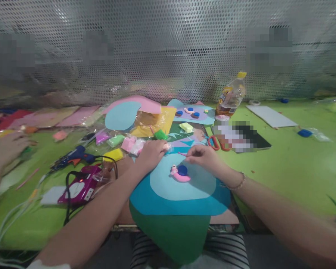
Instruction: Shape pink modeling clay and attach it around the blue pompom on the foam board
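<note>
My right hand (203, 156) pinches a thin pink stick (182, 153) above the light-blue paper shape (162, 185). Beside it, my left hand (154, 152) has its fingers closed at a small clear packet of pale clay (166, 147); the fingertips are partly hidden. Between and below both hands lies a pink clay snail body (182, 178) with a dark blue round piece (182, 170) against it. The light-blue shape rests on a larger teal paper (182, 207), with a green paper (173, 233) hanging over the table's front edge.
Left of me are a hot glue gun (72, 157), a magenta device (82, 186) with cables, and several clay packets (113, 155). Another person's hand (11, 147) is at far left. Orange-handled scissors (213, 143), a bottle (232, 97) and a white board (271, 116) stand or lie rightward.
</note>
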{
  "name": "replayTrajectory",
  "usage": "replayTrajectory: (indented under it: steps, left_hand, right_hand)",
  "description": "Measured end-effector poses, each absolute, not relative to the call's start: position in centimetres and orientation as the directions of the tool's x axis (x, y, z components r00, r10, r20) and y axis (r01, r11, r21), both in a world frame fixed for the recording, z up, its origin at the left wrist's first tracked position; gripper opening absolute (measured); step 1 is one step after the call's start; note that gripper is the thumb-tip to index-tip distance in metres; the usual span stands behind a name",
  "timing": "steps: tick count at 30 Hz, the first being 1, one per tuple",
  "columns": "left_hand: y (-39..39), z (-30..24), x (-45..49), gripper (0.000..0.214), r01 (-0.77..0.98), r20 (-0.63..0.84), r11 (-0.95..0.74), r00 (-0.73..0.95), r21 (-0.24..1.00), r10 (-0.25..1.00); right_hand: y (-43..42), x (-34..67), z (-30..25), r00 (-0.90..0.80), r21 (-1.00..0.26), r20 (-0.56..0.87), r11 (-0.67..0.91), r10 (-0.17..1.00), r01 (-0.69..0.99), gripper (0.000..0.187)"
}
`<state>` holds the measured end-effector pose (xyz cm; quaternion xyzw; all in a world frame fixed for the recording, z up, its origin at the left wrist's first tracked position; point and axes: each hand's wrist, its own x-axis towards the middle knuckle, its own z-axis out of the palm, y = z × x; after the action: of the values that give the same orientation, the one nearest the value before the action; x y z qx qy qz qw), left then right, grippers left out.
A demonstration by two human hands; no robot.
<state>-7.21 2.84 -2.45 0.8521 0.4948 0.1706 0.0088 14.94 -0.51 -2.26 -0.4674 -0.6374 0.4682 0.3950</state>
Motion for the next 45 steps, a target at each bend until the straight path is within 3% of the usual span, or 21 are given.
replayTrajectory:
  steps: [5,13,16,25,31,37,45]
  left_hand:
    - [3.0,-2.7,-7.3,0.024,0.835,0.291,-0.52,0.46,0.182,0.839]
    - [2.9,-2.7,-7.4,0.026,0.828,0.3,-0.532,0.47,0.177,0.83]
    - [2.8,-2.5,-7.4,0.026,0.825,0.297,-0.535,0.473,0.18,0.83]
    - [2.6,-2.4,-7.4,0.025,0.811,0.29,-0.544,0.48,0.212,0.828]
    - [1.0,-1.7,-6.5,0.022,0.708,0.306,-0.543,0.449,0.451,0.839]
    - [-0.2,-1.4,-5.4,0.015,0.646,0.271,-0.539,0.473,0.54,0.838]
    - [-0.4,-1.5,-5.1,0.024,0.592,0.251,-0.548,0.51,0.591,0.822]
  right_hand:
    - [-0.5,15.0,-2.7,-0.313,-0.969,0.015,0.091,0.95,0.23,0.017]
    - [-0.4,14.6,-2.6,-0.356,-0.991,-0.131,-0.137,0.925,0.007,0.03]
    - [-0.4,14.5,-2.4,-0.354,-0.988,-0.136,-0.152,0.925,-0.017,0.029]
    - [-0.5,14.9,-2.4,-0.307,-0.996,0.014,0.04,0.952,0.079,0.023]
    - [-0.6,14.8,-1.5,-0.153,-0.968,0.212,0.228,0.965,0.101,0.015]
    - [-1.3,14.5,-1.4,-0.171,-0.79,0.542,0.568,0.823,0.229,0.006]
    - [-2.3,14.2,-0.9,-0.258,-0.647,0.644,0.693,0.72,0.319,0.01]
